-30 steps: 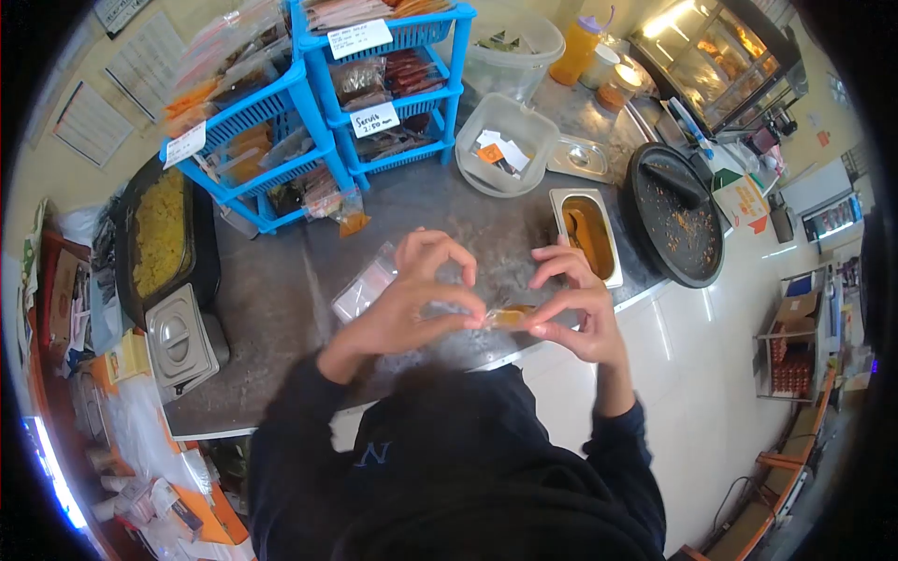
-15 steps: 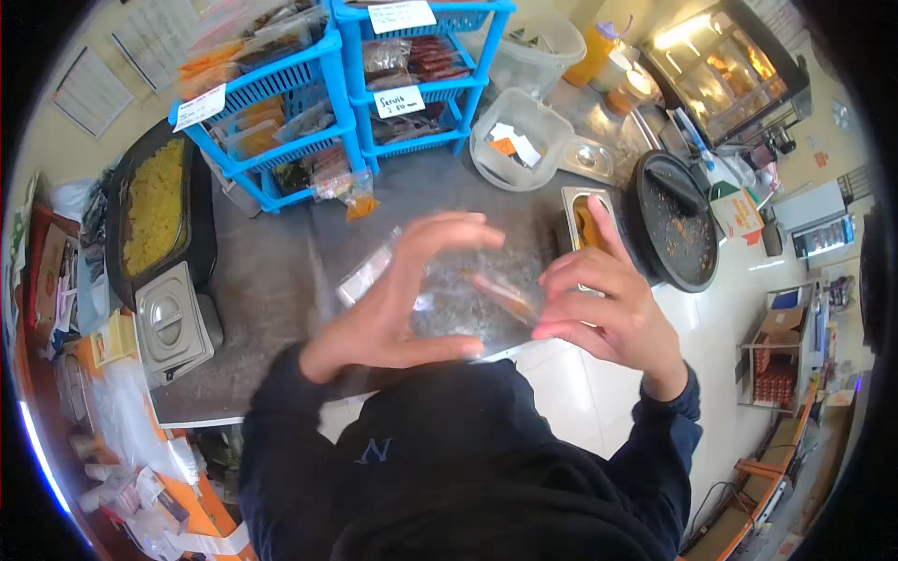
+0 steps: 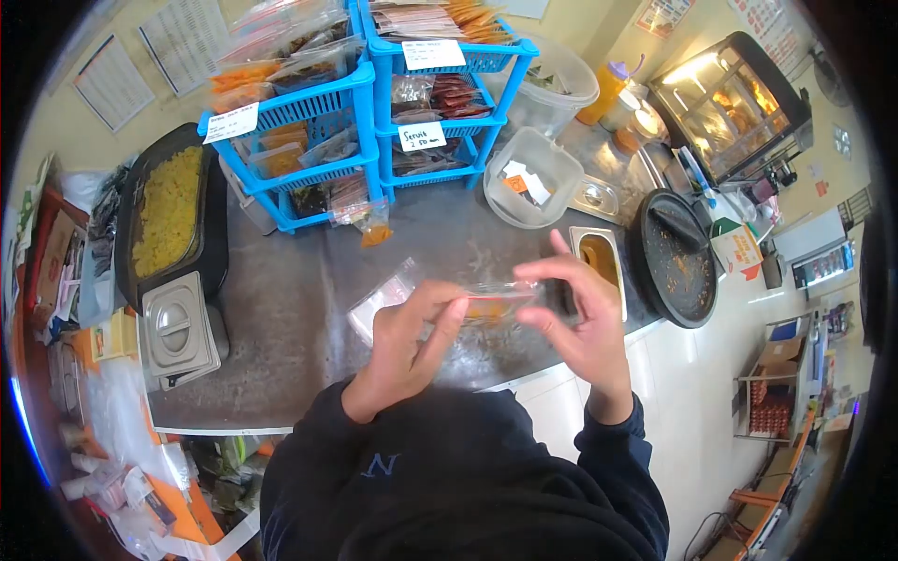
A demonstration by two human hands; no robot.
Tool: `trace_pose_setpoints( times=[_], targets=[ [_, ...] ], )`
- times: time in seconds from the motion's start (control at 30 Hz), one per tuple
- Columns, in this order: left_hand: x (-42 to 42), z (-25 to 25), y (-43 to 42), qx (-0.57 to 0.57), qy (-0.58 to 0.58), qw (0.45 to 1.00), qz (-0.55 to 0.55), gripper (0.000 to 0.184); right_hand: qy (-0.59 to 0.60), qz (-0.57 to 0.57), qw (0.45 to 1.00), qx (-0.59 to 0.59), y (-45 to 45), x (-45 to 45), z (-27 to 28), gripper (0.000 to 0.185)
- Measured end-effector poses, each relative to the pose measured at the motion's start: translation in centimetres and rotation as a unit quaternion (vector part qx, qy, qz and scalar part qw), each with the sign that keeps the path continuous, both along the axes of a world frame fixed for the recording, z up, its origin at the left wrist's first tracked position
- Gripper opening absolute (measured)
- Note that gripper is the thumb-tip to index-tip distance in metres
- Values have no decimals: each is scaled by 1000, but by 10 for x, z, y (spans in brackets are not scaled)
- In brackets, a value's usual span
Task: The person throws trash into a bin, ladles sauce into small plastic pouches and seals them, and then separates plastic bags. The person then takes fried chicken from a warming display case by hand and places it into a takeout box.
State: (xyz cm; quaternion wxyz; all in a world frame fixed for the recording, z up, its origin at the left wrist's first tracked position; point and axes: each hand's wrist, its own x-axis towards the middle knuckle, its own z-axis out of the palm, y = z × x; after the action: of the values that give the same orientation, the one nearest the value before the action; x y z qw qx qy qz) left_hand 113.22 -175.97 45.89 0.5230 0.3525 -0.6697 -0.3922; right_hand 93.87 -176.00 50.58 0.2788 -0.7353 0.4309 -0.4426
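A small clear plastic bag (image 3: 500, 292) with a reddish strip along its top and something orange inside is held level over the metal counter. My left hand (image 3: 412, 341) pinches its left end between thumb and fingers. My right hand (image 3: 585, 323) is at the bag's other end, thumb and forefinger apart above and below the edge; whether a fingertip touches the plastic is unclear. A stack of flat clear bags (image 3: 383, 297) lies on the counter just behind my left hand.
Blue tiered baskets (image 3: 374, 140) of filled bags stand at the back. Right of them are a clear plastic tub (image 3: 533, 178), a steel pan of orange-brown contents (image 3: 599, 257) and a stone mortar (image 3: 673, 280). A yellow-filled tray (image 3: 168, 206) and lidded steel container (image 3: 178, 323) stand left.
The bag was at my right hand's fingers while my left hand was spread open. Now my left hand pinches it, and my right fingers have parted at its other end. The view has shifted slightly.
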Motion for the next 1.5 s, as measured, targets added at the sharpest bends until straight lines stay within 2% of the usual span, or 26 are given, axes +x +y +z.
trace_pose_setpoints(
  times=[0.1, 0.3, 0.43, 0.57, 0.67, 0.77, 0.83, 0.93, 1.03, 1.07, 1.17, 1.23, 1.33, 1.37, 1.43, 1.5],
  targets=[
    [-2, -10, -2, -99, -58, 993, 24, 10, 18, 81, 995, 53, -3, 8, 5, 19],
    [-4, -26, -7, -168, -31, 985, 17, 14, 126, 49, 990, -43, -9, 15, -10, 17],
    [7, -35, -9, -200, -30, 979, 26, 15, 142, 33, 988, -55, -13, 22, -19, 16],
    [32, -39, -5, -150, -41, 977, 148, 15, 156, -21, 987, -40, -30, 4, -39, 13],
    [54, -39, -16, -24, -4, 967, 252, 10, 168, -48, 984, 16, -54, -9, -79, 6],
    [55, -74, -49, 39, 53, 975, 210, 11, 188, -32, 981, 30, -69, 5, -154, 5],
    [54, -120, -84, 42, 125, 970, 203, 17, 186, -43, 979, 77, -76, 23, -203, 9],
    [56, -170, -123, 123, 189, 961, 158, 23, 186, -38, 971, 148, -83, 37, -242, 10],
    [55, -209, -141, 147, 145, 965, 165, 26, 184, -7, 966, 180, -88, 49, -239, 10],
    [56, -218, -143, 108, 104, 969, 199, 29, 182, 4, 965, 189, -89, 51, -234, 10],
    [61, -220, -130, 23, -28, 954, 297, 46, 155, 20, 965, 210, -97, 54, -233, 10],
    [64, -181, -104, 0, -124, 925, 359, 63, 185, 54, 952, 240, -99, 57, -237, 9],
    [68, -164, -53, 126, -235, 948, 172, 84, 207, 65, 950, 223, -102, 59, -251, 9],
    [65, -169, -38, 129, -292, 931, 178, 87, 209, 63, 954, 207, -103, 60, -257, 10],
    [51, -184, -17, 137, -404, 884, 190, 92, 241, 85, 934, 251, -104, 68, -244, 13],
    [42, -195, -23, 144, -394, 886, 196, 92, 274, 99, 920, 261, -105, 74, -238, 15]
  ],
)
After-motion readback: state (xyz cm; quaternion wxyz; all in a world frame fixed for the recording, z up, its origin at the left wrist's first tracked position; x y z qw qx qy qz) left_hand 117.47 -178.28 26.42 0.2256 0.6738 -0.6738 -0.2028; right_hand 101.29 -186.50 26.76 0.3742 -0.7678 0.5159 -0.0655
